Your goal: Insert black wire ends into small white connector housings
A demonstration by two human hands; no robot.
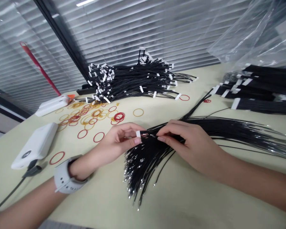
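My left hand (120,138) pinches a small white connector (138,134) between thumb and fingers. My right hand (188,141) pinches a thin black wire (150,135) whose end meets that connector. Both hands hover over a loose fan of black wires with metal tips (143,165) lying on the pale green table (181,197). A grey watch (65,176) sits on my left wrist.
A heap of black wires with white connectors (135,81) lies at the back. Red and yellow rubber bands (92,117) are scattered at left. A white power bank (37,144) with a cable and a white box (52,105) stand left. Bundled black cables (259,92) and clear plastic bags (257,35) sit right.
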